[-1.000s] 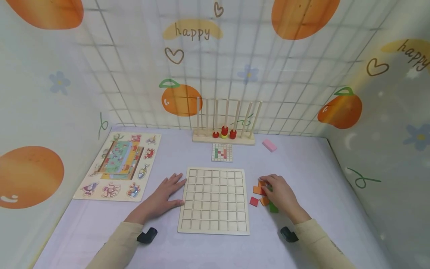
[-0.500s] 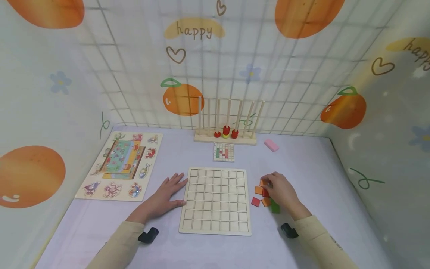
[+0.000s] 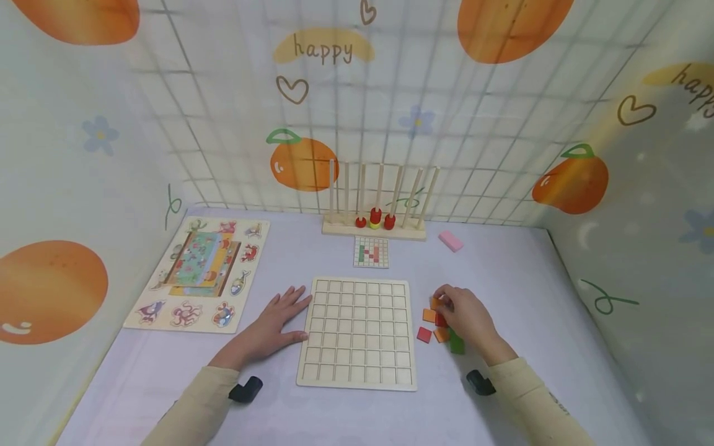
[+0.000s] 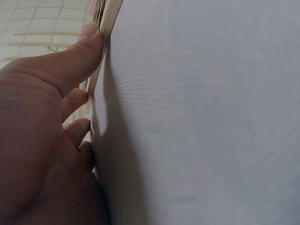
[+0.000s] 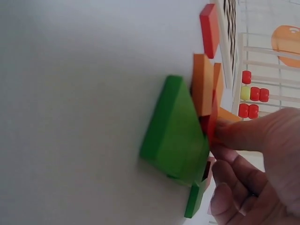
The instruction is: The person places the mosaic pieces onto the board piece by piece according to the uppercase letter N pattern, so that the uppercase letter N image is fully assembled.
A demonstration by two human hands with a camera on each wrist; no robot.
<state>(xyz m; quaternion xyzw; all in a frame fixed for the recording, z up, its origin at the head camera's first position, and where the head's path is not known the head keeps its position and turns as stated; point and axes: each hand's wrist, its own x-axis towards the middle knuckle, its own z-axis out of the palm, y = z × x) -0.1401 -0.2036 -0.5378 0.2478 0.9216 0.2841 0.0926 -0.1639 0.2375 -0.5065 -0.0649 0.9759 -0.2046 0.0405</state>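
Right hand [image 3: 468, 314]: thumb and forefinger bent in around an orange tile [image 3: 435, 303] at the hand's ten o'clock. Their tips are part-hidden behind other pieces from the wrist, so I cannot tell whether they are clamped on it or merely at its sides. A red tile [image 5: 212, 119] lies close by the thumb. Green pieces [image 5: 177, 131], at about five o'clock from the orange tile, lie partly under the hand (number uncertain; they overlap). A separate red tile [image 3: 424, 335] sits at seven o'clock.

Left hand [image 3: 272, 325]: fingers spread apart, thumb touching the near-nine-o'clock edge of the gridded board [image 3: 357, 334]. The other fingers are half hidden in the wrist view.

From the board: tiles at three o'clock; patterned card [image 3: 370, 253] at twelve, its finest squares hard to read; peg rack [image 3: 374, 231] just beyond, beads on three pegs. Pink block [image 3: 450, 241] between one and two. Animal puzzle [image 3: 134, 321] at ten, its middle covered by stacked panels [image 3: 195, 260]. All on the pale counter [image 3: 502, 266]; both sleeves [image 3: 195, 406] run off the bottom edge.
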